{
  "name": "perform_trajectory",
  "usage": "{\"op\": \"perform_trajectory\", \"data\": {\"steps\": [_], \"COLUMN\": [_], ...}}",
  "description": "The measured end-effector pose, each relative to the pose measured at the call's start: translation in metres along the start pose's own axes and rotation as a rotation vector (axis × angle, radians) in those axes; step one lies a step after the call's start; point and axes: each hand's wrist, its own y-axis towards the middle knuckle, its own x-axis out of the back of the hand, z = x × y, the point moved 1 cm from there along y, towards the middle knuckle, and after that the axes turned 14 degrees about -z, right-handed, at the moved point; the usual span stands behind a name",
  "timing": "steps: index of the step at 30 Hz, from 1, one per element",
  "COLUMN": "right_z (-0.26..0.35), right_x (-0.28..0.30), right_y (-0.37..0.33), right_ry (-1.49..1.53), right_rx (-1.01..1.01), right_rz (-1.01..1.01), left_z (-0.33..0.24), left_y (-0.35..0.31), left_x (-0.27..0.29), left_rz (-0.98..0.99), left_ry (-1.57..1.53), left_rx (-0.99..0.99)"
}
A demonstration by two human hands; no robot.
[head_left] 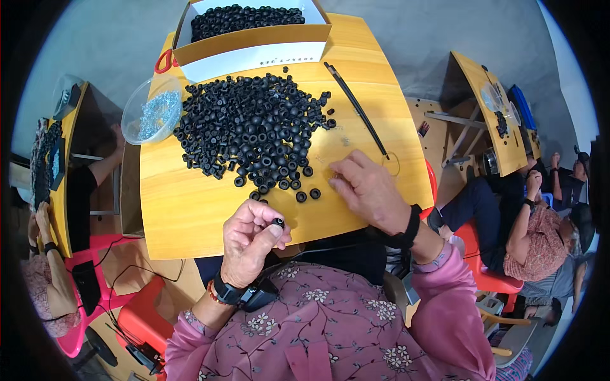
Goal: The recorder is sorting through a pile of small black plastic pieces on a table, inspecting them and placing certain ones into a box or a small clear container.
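Note:
My left hand (pixel 250 238) is closed, thumb and fingers pinching a small black ring-like cap (pixel 278 222) with its hole facing up. It is just above the table's near edge. To the right, my right hand (pixel 370 190) rests low over the tabletop, fingers drawn together. Whatever its fingertips hold, if anything, is too small to make out. A few tiny clear bits (pixel 345 140) lie just beyond it. Ahead of my left hand spreads a large pile of black caps (pixel 254 127), with several loose ones at its near edge.
A clear plastic tub (pixel 132 120) of small bluish pieces stands at the table's left edge. Behind the pile is a white box (pixel 254 57) of black parts, with red handles (pixel 164 61) beside it. A black rod (pixel 357 111) lies right. Other people sit at side tables.

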Motion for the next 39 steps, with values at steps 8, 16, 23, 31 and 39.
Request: {"op": "perform_trajectory", "data": {"steps": [8,16,23,31,39], "right_z": [-0.028,-0.009,0.002,-0.022,-0.022], "right_x": [0.012,0.006,-0.006,-0.007,-0.024], "right_y": [0.009,0.023,0.035,0.068,0.076], "right_ry": [-0.078,0.025,0.126,-0.019,-0.202], "right_rx": [-0.005,0.012,0.026,0.029,0.017], "right_rz": [-0.054,-0.131,-0.147,-0.179,-0.008], "left_z": [0.007,0.007,0.006,0.005,0.006], "left_y": [-0.002,0.001,0.0,0.0,0.001], "left_x": [-0.008,0.001,0.004,0.001,0.006], "left_rz": [-0.017,-0.015,-0.022,0.001,0.041], "left_ry": [-0.011,-0.028,-0.07,-0.036,-0.061], "left_rx": [0.009,-0.015,0.005,-0.018,-0.017]}}
